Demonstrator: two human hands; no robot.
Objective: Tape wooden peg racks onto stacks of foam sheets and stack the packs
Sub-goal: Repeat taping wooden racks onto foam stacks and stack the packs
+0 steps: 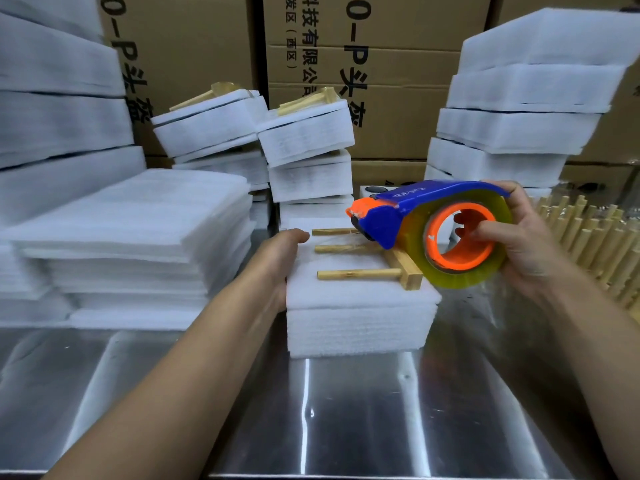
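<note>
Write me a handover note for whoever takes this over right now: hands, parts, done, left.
Left hand holds the left edge of the foam stack.
Right hand has its grip on the tape dispenser, nose at the peg rack lying on that stack.
Done: finished packs piled behind.
Left: tape this rack down, stack the pack, continue with loose foam sheets on the left and spare racks on the right.
</note>
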